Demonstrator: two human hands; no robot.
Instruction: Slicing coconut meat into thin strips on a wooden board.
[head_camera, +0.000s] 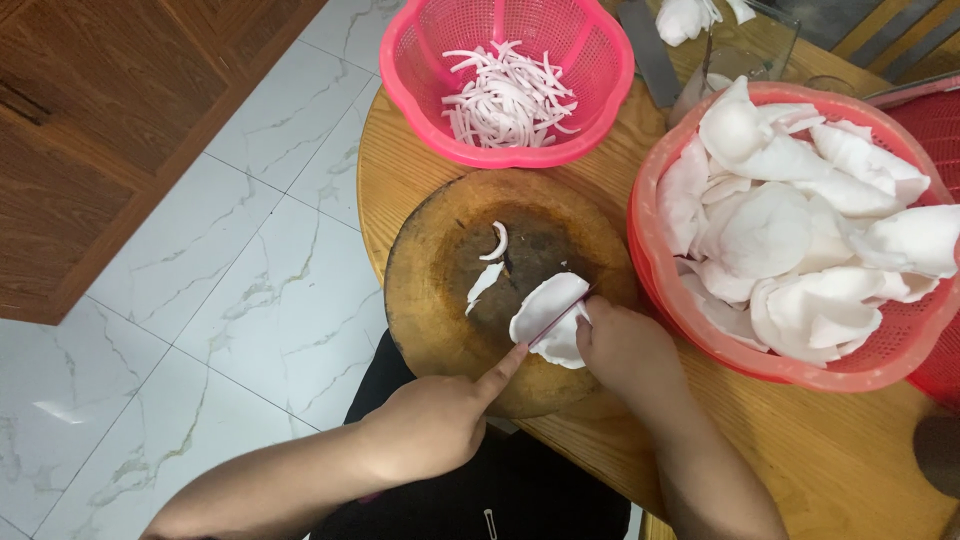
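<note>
One white coconut piece (548, 318) lies flat near the right edge of the round wooden chopping board (430, 300), a thin knife blade (560, 315) set across it at a slant; the left hand (430, 420) is curled shut on the knife's handle, which it hides, with the forefinger stretched out along the blade toward the piece; the right hand (625, 350) presses down on the piece's right side, fingers bent and closed over it, just beside the blade; two cut white strips (490, 262) lie apart from the piece, nearer the middle of the board, one curved and one straighter below it; the board's middle is dark and stained, its rim paler; the board rests on a round wooden tabletop (830, 450) whose left edge overhangs a white marbled tile floor (220, 290); beyond the board stands a small pink mesh basket (420, 90) holding a heap of thin white strips (508, 98); to the right of the board, close to it, stands a larger salmon-pink mesh basket (650, 270) piled with big uncut white coconut pieces (800, 230); behind that basket a few more white pieces (685, 18) show at the top of the view, in what looks like a clear container, too cut off to tell; a brown wooden cabinet (100, 130) fills the upper left corner.
</note>
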